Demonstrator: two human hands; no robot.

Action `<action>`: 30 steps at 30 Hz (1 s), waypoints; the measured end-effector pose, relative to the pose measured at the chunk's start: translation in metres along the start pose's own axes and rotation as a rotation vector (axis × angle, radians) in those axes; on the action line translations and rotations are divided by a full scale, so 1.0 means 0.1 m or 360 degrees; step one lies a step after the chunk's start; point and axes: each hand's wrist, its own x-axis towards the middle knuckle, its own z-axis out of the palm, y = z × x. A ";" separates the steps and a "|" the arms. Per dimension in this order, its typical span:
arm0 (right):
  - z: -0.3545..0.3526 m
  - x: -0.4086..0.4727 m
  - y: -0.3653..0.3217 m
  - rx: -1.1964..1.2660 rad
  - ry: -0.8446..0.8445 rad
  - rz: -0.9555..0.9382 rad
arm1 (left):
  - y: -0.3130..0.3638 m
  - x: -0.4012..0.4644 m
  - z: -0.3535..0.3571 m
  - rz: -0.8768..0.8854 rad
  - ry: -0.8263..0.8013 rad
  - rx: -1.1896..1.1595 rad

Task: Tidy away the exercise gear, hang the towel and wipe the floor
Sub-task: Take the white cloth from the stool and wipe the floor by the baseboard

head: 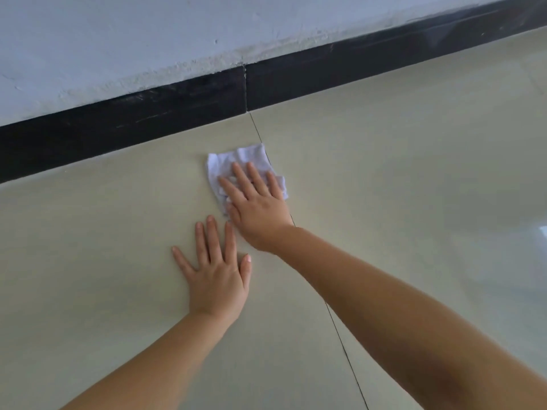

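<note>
A small white cloth (236, 161) lies crumpled on the beige tiled floor (384, 173), across a tile joint. My right hand (257, 207) lies flat on top of the cloth, fingers spread and pointing toward the wall, pressing it to the floor. My left hand (216, 276) rests palm down on the bare tile just below and left of it, fingers apart, holding nothing. The part of the cloth under my right palm is hidden.
A black skirting board (177, 105) runs diagonally along the foot of a pale wall (148, 34), a short way beyond the cloth. A dark tile joint (346, 353) runs from the wall toward me. Glossy floor with reflections spreads to the right.
</note>
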 end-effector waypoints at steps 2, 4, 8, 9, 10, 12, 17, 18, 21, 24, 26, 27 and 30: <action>-0.07 0.02 0.29 -0.0087 -0.0049 -0.0283 | 0.00 0.00 -0.01 0.0008 0.0009 0.0010; -0.23 0.12 0.79 -0.0193 0.0026 -0.0223 | 0.00 0.00 -0.01 0.0028 0.0006 0.0019; -0.66 -0.02 2.11 0.0040 0.0267 0.0836 | -0.01 0.02 -0.03 0.0022 -0.0040 0.0006; -0.73 -0.11 2.32 0.0107 0.0261 0.1055 | -0.01 0.02 -0.03 0.0015 -0.0045 0.0001; -0.77 -0.17 2.43 0.0151 0.0239 0.1206 | -0.01 0.02 -0.03 0.0011 -0.0051 -0.0004; -0.73 -0.16 2.37 0.0208 0.0220 0.1341 | -0.01 0.03 -0.04 0.0016 -0.0065 -0.0013; -0.39 -0.21 1.44 0.0006 0.0147 0.0740 | 0.00 0.02 -0.04 0.0020 -0.0095 -0.0016; -0.30 -0.30 1.17 -0.0032 0.0085 0.0557 | 0.00 0.02 -0.03 0.0020 -0.0093 -0.0017; -0.06 -0.58 0.68 -0.0150 -0.0030 0.0063 | 0.00 0.01 -0.02 0.0030 -0.0075 -0.0018; -0.07 -0.64 0.82 -0.0201 -0.0077 -0.0266 | 0.00 0.01 -0.05 0.0025 -0.0093 -0.0027; -0.19 -0.59 1.10 -0.0247 -0.0101 -0.0322 | 0.00 0.01 -0.05 0.0016 -0.0109 -0.0038; -0.27 -0.55 1.30 -0.0236 -0.0075 -0.0210 | -0.01 0.02 -0.04 0.0011 -0.0119 -0.0043; -0.48 -0.60 2.13 -0.0116 0.0148 0.0495 | -0.01 0.02 -0.03 -0.0007 -0.0148 -0.0047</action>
